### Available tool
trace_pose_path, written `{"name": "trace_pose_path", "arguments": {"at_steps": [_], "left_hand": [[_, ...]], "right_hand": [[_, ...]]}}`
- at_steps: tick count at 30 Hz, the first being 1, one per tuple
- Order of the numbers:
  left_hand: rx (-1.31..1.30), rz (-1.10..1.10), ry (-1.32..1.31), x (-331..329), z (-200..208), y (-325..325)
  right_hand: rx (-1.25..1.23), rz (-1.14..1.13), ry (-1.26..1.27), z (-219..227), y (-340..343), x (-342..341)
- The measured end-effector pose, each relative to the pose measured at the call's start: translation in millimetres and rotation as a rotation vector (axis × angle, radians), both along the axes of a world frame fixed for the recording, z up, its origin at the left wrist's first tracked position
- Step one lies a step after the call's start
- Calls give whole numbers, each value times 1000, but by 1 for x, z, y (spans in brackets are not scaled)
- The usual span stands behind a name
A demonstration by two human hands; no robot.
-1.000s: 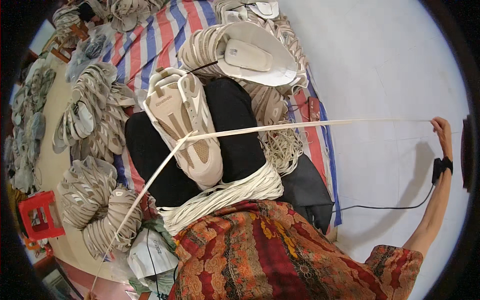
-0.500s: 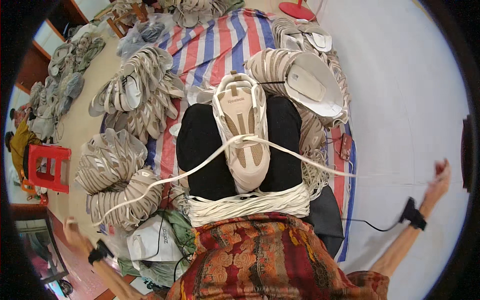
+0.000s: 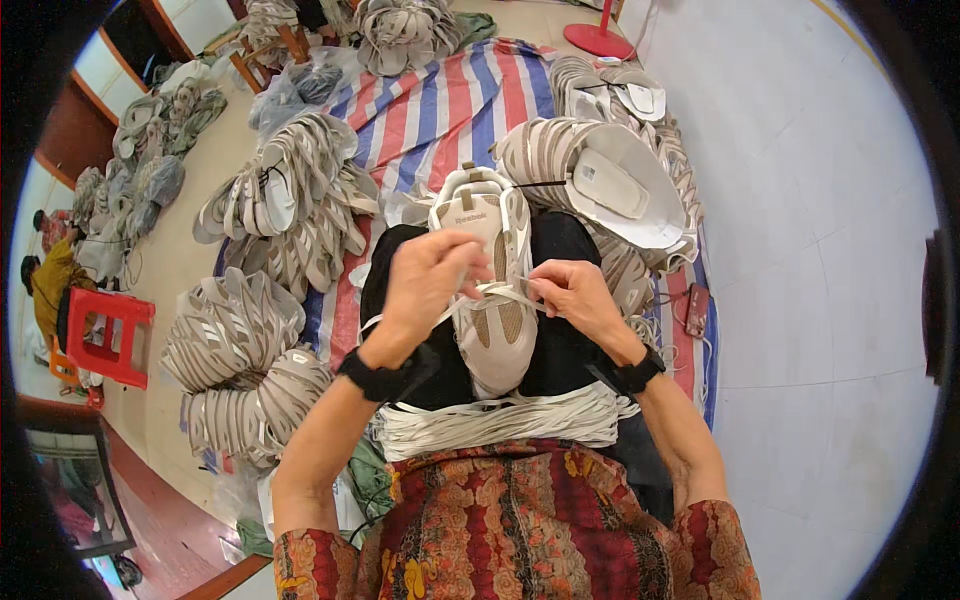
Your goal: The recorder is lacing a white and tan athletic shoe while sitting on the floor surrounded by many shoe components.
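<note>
A beige and cream shoe upper (image 3: 492, 352) sits on my lap between my black-clad knees, its toe toward me. A pale flat shoelace (image 3: 515, 293) crosses its throat. My right hand (image 3: 582, 298) pinches the lace just right of the throat, thumb and forefinger together. Above the left side of the shoe hovers my left hand (image 3: 432, 280), its fingers curled in and slightly blurred; whether lace is in them is hidden. Part of the lace passes beneath that hand and shows again left of the wrist. A thick bundle of loose laces (image 3: 500, 424) lies across my lap.
Strung shoe uppers are heaped on my left (image 3: 235, 325) and right (image 3: 590, 180), over a striped plastic sheet (image 3: 440, 110). A red stool (image 3: 110, 335) stands far left, a person in yellow (image 3: 52, 285) beyond it. A red phone-like object (image 3: 697, 310) lies by the right wall.
Both hands have come in from far out at the sides to the shoe. The lace ends, stretched wide before, are now drawn in at the throat, and the right hand pinches the lace there.
</note>
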State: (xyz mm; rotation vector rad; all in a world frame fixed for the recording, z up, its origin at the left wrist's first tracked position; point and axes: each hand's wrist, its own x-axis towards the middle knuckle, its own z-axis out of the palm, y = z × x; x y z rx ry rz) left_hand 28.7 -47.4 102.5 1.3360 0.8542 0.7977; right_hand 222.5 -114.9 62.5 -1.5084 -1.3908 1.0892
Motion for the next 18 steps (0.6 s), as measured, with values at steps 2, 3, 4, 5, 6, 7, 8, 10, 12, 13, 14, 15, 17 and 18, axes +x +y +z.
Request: {"name": "trace_pose_path", "arguments": {"at_steps": [2, 3, 4, 5, 6, 7, 8, 10, 12, 13, 14, 15, 17, 18], "left_hand": [[-4, -42, 148, 18, -6, 1], [-4, -44, 150, 23, -4, -2], [131, -65, 293, 26, -2, -6], [268, -86, 434, 27, 2, -8], [269, -88, 435, 28, 0, -6], [370, -108, 489, 28, -4, -4], [470, -125, 546, 28, -6, -3], [312, -121, 479, 29, -6, 2], [155, -112, 411, 29, -9, 5], [81, -123, 331, 30, -13, 6], [8, -143, 246, 32, -16, 6], [8, -145, 243, 33, -18, 7], [3, -126, 204, 31, -19, 8], [1, -113, 199, 28, -18, 7]], "right_hand": [[-1, 3, -25, -3, 3, -1], [40, -19, -89, -7, 4, -1], [81, -39, -152, -10, 5, 0], [82, -41, -151, -13, 5, 1], [80, -52, -137, -15, 5, 2], [78, -63, -124, -16, 6, 4], [79, -61, -122, -16, 7, 4], [58, -7, -81, -16, 8, 7], [95, 18, -172, -6, 11, 5], [131, 40, -265, -2, 14, 4], [131, 36, -269, -4, 16, 5], [200, 66, -285, -9, 19, 4], [270, 110, -304, -11, 22, 5], [99, 92, -166, -8, 20, 7]]}}
